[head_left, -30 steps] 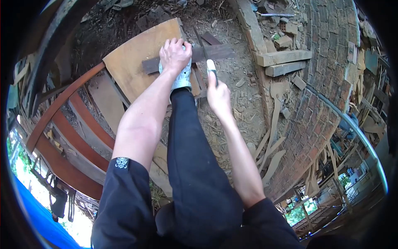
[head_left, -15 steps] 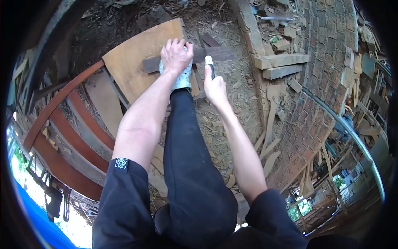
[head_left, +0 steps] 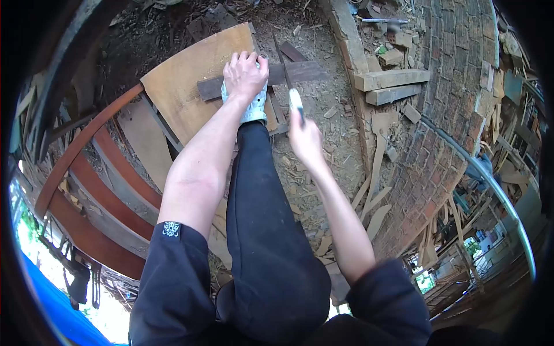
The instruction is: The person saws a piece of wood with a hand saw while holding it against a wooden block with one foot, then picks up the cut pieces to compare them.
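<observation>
At the upper centre of the frame, the left hand (head_left: 246, 76) is resting on the front of the pale shoe (head_left: 254, 109), its fingers bent near the dark plank (head_left: 300, 72); whether they are gripping anything cannot be told. Just right of centre, the right hand (head_left: 306, 140) is closing tightly around the handle of the saw (head_left: 295, 99), whose narrow blade is pointing upward across the plank. The shoe and plank are lying over the tan board (head_left: 190, 75).
</observation>
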Demonstrator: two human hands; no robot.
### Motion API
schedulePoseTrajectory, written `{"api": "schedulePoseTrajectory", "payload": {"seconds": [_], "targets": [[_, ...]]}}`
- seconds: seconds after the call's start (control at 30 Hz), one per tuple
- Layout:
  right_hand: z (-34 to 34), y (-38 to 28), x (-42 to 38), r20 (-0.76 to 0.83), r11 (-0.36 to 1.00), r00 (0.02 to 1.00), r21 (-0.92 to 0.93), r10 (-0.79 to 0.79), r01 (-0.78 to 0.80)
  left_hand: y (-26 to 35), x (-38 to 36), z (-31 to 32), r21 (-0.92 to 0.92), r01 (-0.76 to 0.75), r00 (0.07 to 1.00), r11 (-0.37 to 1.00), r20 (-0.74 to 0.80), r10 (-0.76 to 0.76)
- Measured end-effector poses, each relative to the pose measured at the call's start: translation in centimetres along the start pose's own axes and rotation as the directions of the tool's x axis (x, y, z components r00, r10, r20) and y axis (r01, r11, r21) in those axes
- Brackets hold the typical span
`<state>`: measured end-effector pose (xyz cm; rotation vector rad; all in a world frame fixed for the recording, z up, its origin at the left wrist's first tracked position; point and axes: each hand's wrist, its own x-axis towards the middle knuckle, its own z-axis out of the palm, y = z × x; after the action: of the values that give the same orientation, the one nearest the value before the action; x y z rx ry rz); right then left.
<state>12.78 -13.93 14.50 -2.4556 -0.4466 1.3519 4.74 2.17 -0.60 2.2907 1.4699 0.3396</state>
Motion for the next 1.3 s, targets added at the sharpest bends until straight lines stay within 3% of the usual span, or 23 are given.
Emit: {"api": "schedulePoseTrajectory", "payload": {"seconds": [0.07,0.13,0.17,0.2,0.27,0.33,0.43,0.5,0.53,0.6,0.63,0.7,0.73,0.8,0.83,0.9,0.97,1.0,1.07,1.13,1.2,1.23,1.3], "targets": [[3.7,1.5,2.5,-0.218,0.987,0.976,-0.161,-0.015,-0.021,-0.7,1.3,0.3,-0.001,-0.014,0.999,1.000,-0.035,0.014],[0.2,1.0,-0.1,-0.057,1.000,0.998,-0.013,0.023,-0.024,-0.7,-1.2,0.3,-0.026,-0.014,1.000,1.000,-0.011,0.013],[-1.4,2.5,-3.3,-0.006,0.997,0.999,0.055,-0.052,0.052,-0.9,-0.1,0.5,-0.006,-0.024,1.000,1.000,-0.013,0.024],[-3.0,3.4,-9.1,-0.003,0.998,1.000,0.070,-0.005,0.005,-0.6,0.1,0.7,0.007,-0.021,1.000,1.000,-0.005,0.021],[-5.8,5.4,-20.0,-0.005,0.998,0.998,0.017,-0.061,0.061,-0.6,-0.9,0.5,-0.008,0.001,1.000,1.000,0.012,-0.001],[-7.6,4.7,-24.0,0.005,0.998,1.000,0.051,0.028,-0.028,-0.6,-0.3,0.5,-0.049,-0.020,1.000,0.999,-0.005,0.020],[-5.0,6.4,-16.0,0.006,0.997,0.999,0.059,-0.046,0.046,-0.4,0.2,0.3,-0.026,-0.021,1.000,0.999,0.002,0.021],[-1.8,3.6,-5.0,0.021,0.992,1.000,0.124,-0.016,0.013,-0.3,0.1,0.3,-0.006,-0.020,1.000,1.000,0.008,0.020],[0.1,1.9,0.3,0.010,0.994,0.997,0.082,-0.078,0.077,-0.2,0.2,0.4,-0.004,-0.007,1.000,1.000,0.026,0.007],[3.0,1.1,2.4,-0.180,0.999,0.983,-0.039,-0.040,0.034,-0.6,0.2,0.1,0.014,-0.007,0.998,1.000,0.060,0.006],[2.2,2.1,0.7,-0.182,0.999,0.983,-0.045,-0.024,0.016,0.0,-0.1,0.3,0.008,-0.006,0.998,1.000,0.061,0.005],[0.2,4.0,-5.1,-0.102,0.979,0.989,0.160,-0.107,0.122,-0.3,0.1,0.1,0.009,0.000,0.996,1.000,0.093,-0.001],[-1.3,6.2,-9.9,-0.072,0.996,0.995,0.063,-0.065,0.069,0.2,-0.3,0.4,-0.004,0.014,0.995,1.000,0.102,-0.013],[-3.6,7.9,-19.9,-0.053,0.993,0.996,0.087,-0.069,0.074,-0.1,-0.2,0.0,0.017,-0.025,1.000,1.000,0.012,0.024],[-4.3,7.7,-20.8,-0.046,0.994,0.996,0.081,-0.074,0.078,-0.1,-0.2,0.0,0.027,-0.034,0.999,0.999,0.013,0.034],[-5.1,7.6,-21.1,-0.007,0.984,0.997,0.161,0.077,-0.075,-0.1,-0.3,0.0,0.014,-0.020,0.999,1.000,0.034,0.020],[-3.2,7.7,-12.4,-0.058,0.982,0.998,0.181,-0.036,0.046,-0.2,0.1,0.0,0.006,-0.017,0.998,1.000,0.057,0.016],[-2.4,6.6,-6.7,0.027,0.985,1.000,0.172,-0.004,-0.001,-0.1,0.2,0.0,0.009,-0.017,0.998,1.000,0.053,0.016],[0.6,2.4,0.4,-0.014,0.989,1.000,0.146,0.000,0.002,-0.2,-0.2,0.0,0.010,-0.020,0.998,1.000,0.056,0.019],[2.9,2.2,-0.3,-0.187,0.998,0.981,0.037,-0.050,0.058,-0.2,-0.1,0.1,-0.008,-0.019,0.997,1.000,0.070,0.019],[1.2,3.7,-5.6,-0.090,0.977,0.995,0.202,-0.049,0.066,-0.5,-0.1,-0.1,0.037,-0.021,0.996,0.999,0.086,0.018],[1.2,7.9,-9.9,-0.116,0.986,0.988,0.122,-0.101,0.115,-0.2,0.2,0.0,0.029,-0.028,0.996,0.999,0.086,0.025],[-1.5,11.1,-20.9,-0.004,0.986,1.000,0.163,0.030,-0.029,-0.1,-0.4,-0.3,0.024,-0.046,0.998,0.999,0.043,0.045]]}}
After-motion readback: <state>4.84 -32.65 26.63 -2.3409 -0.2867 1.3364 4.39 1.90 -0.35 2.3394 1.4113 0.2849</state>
